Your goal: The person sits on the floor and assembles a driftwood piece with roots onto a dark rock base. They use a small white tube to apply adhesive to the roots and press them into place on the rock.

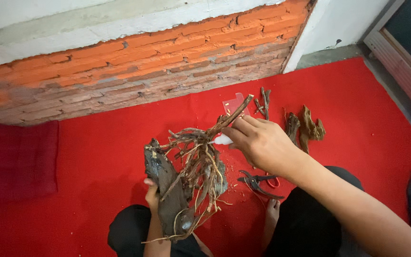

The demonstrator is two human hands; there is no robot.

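Note:
A dark, rough piece of driftwood (167, 190) with a tangle of thin roots and branches (198, 152) stands on the red carpet (96, 157). My left hand (151, 190) grips the wood from behind at its lower left; only the fingers show. My right hand (260, 143) holds a small white tube (222, 139) with its tip against the branches near the top. A long twig (234, 114) sticks up to the right.
Pruning shears (258, 183) with red handles lie on the carpet under my right arm. Loose wood pieces (310, 128) and twigs (264, 102) lie farther back, beside a clear plastic packet (231, 102). A brick wall (143, 62) runs behind.

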